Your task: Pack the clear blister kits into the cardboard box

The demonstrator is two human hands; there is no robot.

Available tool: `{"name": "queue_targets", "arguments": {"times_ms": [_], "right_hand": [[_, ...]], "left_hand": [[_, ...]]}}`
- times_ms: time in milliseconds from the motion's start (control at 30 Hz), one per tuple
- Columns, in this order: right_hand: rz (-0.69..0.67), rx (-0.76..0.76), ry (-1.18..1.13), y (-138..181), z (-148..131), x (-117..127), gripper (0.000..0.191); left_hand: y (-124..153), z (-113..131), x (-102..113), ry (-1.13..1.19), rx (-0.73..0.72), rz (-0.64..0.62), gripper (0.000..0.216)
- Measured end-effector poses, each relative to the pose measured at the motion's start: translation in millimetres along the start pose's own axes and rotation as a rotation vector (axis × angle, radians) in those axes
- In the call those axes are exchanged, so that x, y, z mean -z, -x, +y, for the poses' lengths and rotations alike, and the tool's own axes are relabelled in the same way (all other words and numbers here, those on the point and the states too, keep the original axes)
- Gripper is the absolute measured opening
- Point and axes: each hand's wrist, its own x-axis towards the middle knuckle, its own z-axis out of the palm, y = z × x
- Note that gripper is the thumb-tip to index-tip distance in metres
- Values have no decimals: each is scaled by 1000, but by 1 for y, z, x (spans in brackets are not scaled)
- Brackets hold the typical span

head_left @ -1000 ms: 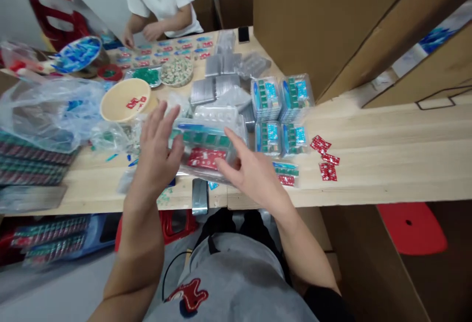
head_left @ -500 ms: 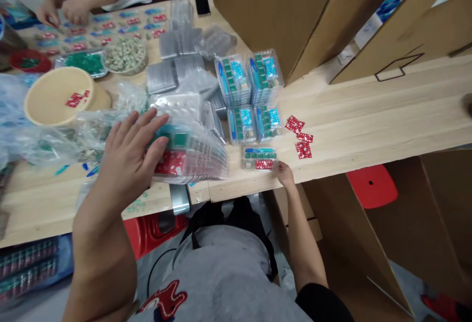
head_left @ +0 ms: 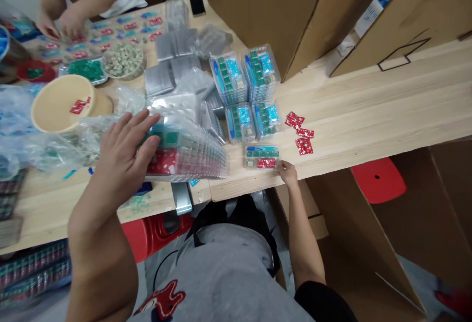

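Pinched tray (head_left: 261, 158) (right hand (head_left: 288, 173)); touched stack (head_left: 199, 157) (left (head_left: 123, 152))

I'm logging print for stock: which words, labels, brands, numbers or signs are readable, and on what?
No text or sign is readable.
Red packet in the clear pack by the right hand: white marks, too small.
Loose red packets: white marks, too blurred.
Blue packets in the stacked packs: white marks, too small.
Red pieces in the cream tub: pale marks, too blurred.
Pale label beside the cardboard panel: dark marks, too small.
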Motion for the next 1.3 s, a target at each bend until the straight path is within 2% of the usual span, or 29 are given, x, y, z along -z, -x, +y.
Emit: {"name": "queue_targets", "arguments": {"times_ms": [167, 367, 533, 633, 767, 900, 1000, 1100, 1167, 1233, 1300], "right_hand": [[23, 2, -214, 7, -14, 2, 31], [-93, -44, -592, 18, -27, 0, 42], [-198, -38, -759, 45, -44, 30, 49], [-278, 48, -861, 75, -75, 57, 58], [-364, 384, -857, 123, -140, 73, 75], [-456, 671, -726, 162, -207, 48, 85], [-509, 783, -602, 177, -240, 16, 90], [-561, 824, -509, 182, -256, -8, 88], [-580, 810, -459, 182, -260, -16, 86], [-584, 798, -422, 183, -261, -18, 84], [-565, 814, -399, 184, -262, -19, 84]], "left_hand": [[-1, 1, 0, 9, 14, 8, 59], [-2, -1, -1, 10, -13, 1, 56], [-3, 5, -2, -47, 4, 67, 48], [-4, 6, 0, -32, 38, 91, 41], [-6, -4, 10, 230, 79, 41, 35], [-9, -19, 22, 530, 115, -24, 35], [-14, -31, 27, 649, 231, 38, 39], [-18, -46, 27, 863, 394, 125, 43], [-19, -54, 25, 1020, 461, 154, 50], [-19, -56, 22, 1082, 461, 163, 56], [-15, -52, 17, 1029, 405, 178, 52]]}}
